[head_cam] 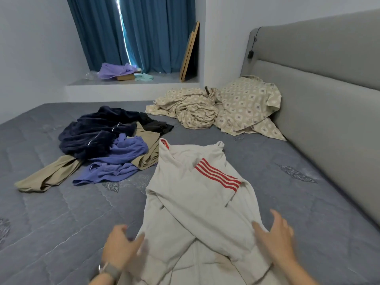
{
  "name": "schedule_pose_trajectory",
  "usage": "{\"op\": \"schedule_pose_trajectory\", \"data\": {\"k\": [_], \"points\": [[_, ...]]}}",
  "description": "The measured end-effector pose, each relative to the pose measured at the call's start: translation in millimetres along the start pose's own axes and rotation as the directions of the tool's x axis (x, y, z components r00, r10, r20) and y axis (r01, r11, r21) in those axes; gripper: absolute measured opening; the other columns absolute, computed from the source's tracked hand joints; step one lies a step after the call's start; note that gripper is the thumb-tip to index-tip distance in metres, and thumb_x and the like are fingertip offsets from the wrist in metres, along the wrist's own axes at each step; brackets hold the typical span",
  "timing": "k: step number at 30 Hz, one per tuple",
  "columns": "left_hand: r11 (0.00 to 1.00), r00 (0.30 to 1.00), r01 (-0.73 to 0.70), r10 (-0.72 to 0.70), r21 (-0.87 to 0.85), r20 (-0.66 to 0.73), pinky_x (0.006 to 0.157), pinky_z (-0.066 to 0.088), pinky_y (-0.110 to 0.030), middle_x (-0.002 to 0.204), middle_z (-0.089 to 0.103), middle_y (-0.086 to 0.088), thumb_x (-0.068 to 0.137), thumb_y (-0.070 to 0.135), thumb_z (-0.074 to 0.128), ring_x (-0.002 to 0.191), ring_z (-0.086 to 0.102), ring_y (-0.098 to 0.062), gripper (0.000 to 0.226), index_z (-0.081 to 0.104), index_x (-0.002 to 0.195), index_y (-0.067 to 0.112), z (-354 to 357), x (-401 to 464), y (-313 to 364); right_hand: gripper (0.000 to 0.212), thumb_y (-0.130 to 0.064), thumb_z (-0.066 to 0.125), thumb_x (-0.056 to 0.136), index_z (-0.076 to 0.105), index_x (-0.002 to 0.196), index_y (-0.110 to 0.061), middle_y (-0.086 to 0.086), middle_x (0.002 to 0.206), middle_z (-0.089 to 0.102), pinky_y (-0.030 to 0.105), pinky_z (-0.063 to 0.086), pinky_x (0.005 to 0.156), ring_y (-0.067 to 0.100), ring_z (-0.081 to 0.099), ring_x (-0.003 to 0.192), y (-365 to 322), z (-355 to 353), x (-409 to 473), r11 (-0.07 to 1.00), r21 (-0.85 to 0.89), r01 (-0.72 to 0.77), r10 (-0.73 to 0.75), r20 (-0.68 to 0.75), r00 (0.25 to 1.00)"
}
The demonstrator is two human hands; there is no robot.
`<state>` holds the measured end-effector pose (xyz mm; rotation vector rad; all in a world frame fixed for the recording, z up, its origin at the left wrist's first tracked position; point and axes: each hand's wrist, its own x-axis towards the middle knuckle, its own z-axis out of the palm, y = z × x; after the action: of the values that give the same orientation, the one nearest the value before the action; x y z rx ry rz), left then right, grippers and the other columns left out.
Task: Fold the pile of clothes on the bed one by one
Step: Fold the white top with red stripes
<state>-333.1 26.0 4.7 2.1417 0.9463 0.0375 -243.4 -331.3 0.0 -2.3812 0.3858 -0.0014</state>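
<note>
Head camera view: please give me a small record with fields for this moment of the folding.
garment in work: white top with red stripes, spread flat on the bed, sleeves crossed over its front
left hand: open, at the top's left edge
right hand: open, fingers spread, at the top's right edge
pile waiting: dark blue, purple, tan and black clothes, left of the top
also on bed: patterned bedding by the headboard

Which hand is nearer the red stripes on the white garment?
Right. The right hand lies open at the white garment's right edge, below the red stripes. The left hand is at the opposite edge, farther away.
</note>
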Motion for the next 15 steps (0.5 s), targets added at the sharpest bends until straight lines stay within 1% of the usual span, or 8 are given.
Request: {"op": "schedule_pose_trajectory", "data": {"k": [2,4,5,7,8,9,12,15], "points": [[0.992,0.992,-0.128,0.128,0.013,-0.002,0.090,0.042,-0.033,0.119,0.059,-0.010,0.078,0.036,0.076,0.113,0.054,-0.028,0.055,0.055,0.119,0.007,1,31,35,0.068,-0.034,0.069,0.085,0.040,0.141,-0.009,0.012,0.141,0.047,0.039,0.033,0.105,0.032,0.040,0.132,-29,2,41,0.993,0.064,0.104,-0.109,0.075,0.991],[0.982,0.982,-0.175,0.179,-0.067,0.060,0.079,0.043,-0.026,0.105,0.059,-0.003,0.083,0.036,0.071,0.100,0.056,-0.022,0.031,0.057,0.104,0.017,10,64,75,0.045,-0.034,0.060,0.092,0.055,0.129,-0.009,0.008,0.127,0.059,0.032,0.039,0.095,0.027,0.052,0.122,-63,13,84,0.989,0.106,0.102,-0.124,0.224,0.967],[0.978,0.979,-0.168,0.179,-0.123,0.092,0.080,0.045,-0.027,0.108,0.058,-0.003,0.084,0.037,0.070,0.100,0.056,-0.020,0.033,0.057,0.108,0.018,17,83,92,0.034,-0.034,0.056,0.094,0.065,0.115,-0.008,0.007,0.114,0.067,0.030,0.042,0.087,0.025,0.058,0.113,-81,19,102,0.989,0.095,0.117,-0.139,0.273,0.952],[0.966,0.980,-0.114,0.148,-0.232,0.133,0.097,0.044,-0.034,0.126,0.054,-0.004,0.082,0.041,0.071,0.117,0.053,-0.023,0.061,0.049,0.130,0.010,34,123,118,0.027,-0.032,0.057,0.094,0.072,0.085,-0.012,0.004,0.087,0.072,0.025,0.045,0.073,0.023,0.065,0.095,-109,33,136,0.984,0.087,0.155,-0.173,0.270,0.947],[0.964,0.982,-0.101,0.137,-0.245,0.133,0.098,0.043,-0.036,0.124,0.055,-0.004,0.082,0.043,0.070,0.119,0.051,-0.026,0.065,0.047,0.131,0.007,42,141,130,0.019,-0.030,0.062,0.092,0.071,0.084,-0.015,0.003,0.084,0.072,0.024,0.045,0.073,0.022,0.065,0.094,-119,40,154,0.982,0.102,0.157,-0.178,0.240,0.954],[0.970,0.983,-0.110,0.139,-0.217,0.121,0.095,0.042,-0.039,0.121,0.057,-0.007,0.082,0.044,0.070,0.118,0.052,-0.030,0.065,0.048,0.127,0.003,50,163,139,0.017,-0.028,0.069,0.087,0.070,0.095,-0.014,0.004,0.091,0.070,0.026,0.045,0.078,0.023,0.064,0.098,-126,48,173,0.981,0.124,0.147,-0.170,0.203,0.964],[0.987,0.988,-0.120,0.129,-0.104,0.087,0.094,0.043,-0.039,0.133,0.051,-0.017,0.076,0.051,0.073,0.119,0.051,-0.033,0.081,0.043,0.130,-0.001,72,222,165,0.074,-0.032,0.082,0.074,0.047,0.134,-0.006,0.011,0.128,0.059,0.035,0.040,0.097,0.028,0.053,0.121,-143,72,230,0.986,0.163,0.043,-0.069,0.155,0.985],[0.993,0.988,-0.087,0.096,-0.076,0.124,0.086,0.043,-0.031,0.132,0.050,-0.006,0.068,0.056,0.077,0.111,0.053,-0.026,0.090,0.042,0.136,0.008,94,274,187,0.098,-0.047,0.079,0.072,0.031,0.145,-0.002,0.015,0.147,0.041,0.042,0.037,0.103,0.034,0.041,0.133,-157,104,277,0.989,0.126,-0.074,0.043,0.230,0.972]]}}
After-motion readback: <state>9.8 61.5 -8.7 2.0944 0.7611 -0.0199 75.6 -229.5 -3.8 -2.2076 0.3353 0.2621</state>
